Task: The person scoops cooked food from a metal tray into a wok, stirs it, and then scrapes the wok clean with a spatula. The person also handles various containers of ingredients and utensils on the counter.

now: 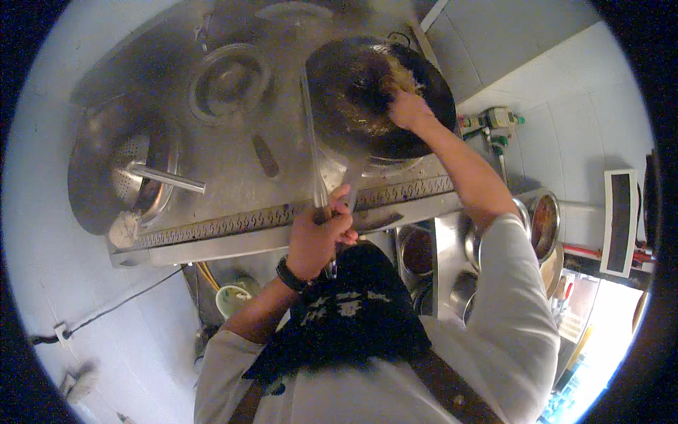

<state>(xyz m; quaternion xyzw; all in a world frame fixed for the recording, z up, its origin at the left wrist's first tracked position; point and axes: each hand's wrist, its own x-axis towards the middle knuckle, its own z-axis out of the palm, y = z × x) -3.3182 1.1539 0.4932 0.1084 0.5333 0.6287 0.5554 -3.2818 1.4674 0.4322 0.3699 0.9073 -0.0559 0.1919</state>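
Observation:
My left hand (pixel 323 228), with a dark band on its wrist, is closed around a long metal utensil handle (pixel 316 159). This handle runs up along the left side of a black wok (pixel 339 106); its far end is unclear in the haze. A blurred grey bar (pixel 354 177) lies between the same hand and the wok. My right hand (pixel 410 110) reaches inside the wok on its right side, fingers bent down. Just beyond those fingers is a blurred yellowish-brown mass (pixel 402 77); whether they grip it is hidden. Pale bits (pixel 365 124) lie on the wok's inner surface.
Left of the wok, a round burner opening (pixel 230 82) sits in the steel range (pixel 228 175). A perforated strainer (pixel 132 156) rests at far left, its handle pointing right. A slotted grate (pixel 238 225) lines the front edge. Metal pots (pixel 544 225) stand at right. Haze covers the back.

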